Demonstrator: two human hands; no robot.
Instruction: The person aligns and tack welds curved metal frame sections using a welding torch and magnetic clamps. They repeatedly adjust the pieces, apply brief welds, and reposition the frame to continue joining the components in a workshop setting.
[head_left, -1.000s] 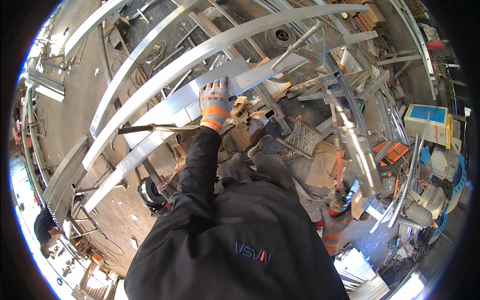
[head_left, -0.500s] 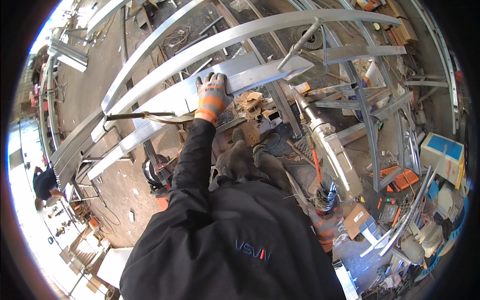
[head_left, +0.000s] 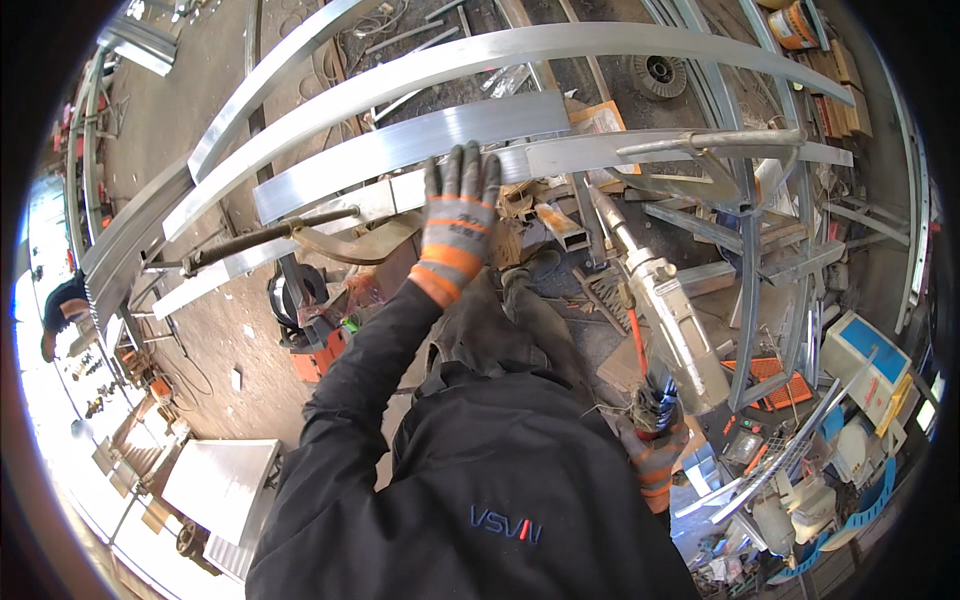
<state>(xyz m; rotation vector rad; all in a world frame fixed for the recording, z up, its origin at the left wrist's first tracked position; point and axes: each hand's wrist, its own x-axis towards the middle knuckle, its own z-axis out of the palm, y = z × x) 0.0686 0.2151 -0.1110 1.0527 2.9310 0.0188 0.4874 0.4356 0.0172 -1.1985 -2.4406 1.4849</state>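
My left hand (head_left: pixel 456 225), in a grey and orange glove, has its fingers stretched out over a flat silvery metal bar (head_left: pixel 370 202). Just beyond its fingertips lies a shorter, wider metal strip (head_left: pixel 410 138). A clamp (head_left: pixel 325 238) is on the bar left of this hand. Another clamp (head_left: pixel 712 145) sits farther right, along the same line of bars. My right hand (head_left: pixel 655 460), also gloved, is low on the right, closed at the rear of a long silvery tool with a pointed nozzle (head_left: pixel 675 320). Its grip is partly hidden.
A long curved metal rail (head_left: pixel 480 50) arches across the far side. Upright metal frames (head_left: pixel 745 280) stand to the right. An orange crate (head_left: pixel 780 385) and a beige and blue box (head_left: pixel 865 355) lie beyond them. Another person (head_left: pixel 65 305) is at the far left.
My left hand has straightened its curled fingers and shifted slightly right and nearer. The clamps appear at new places as the view has shifted. The right hand still holds the silvery tool.
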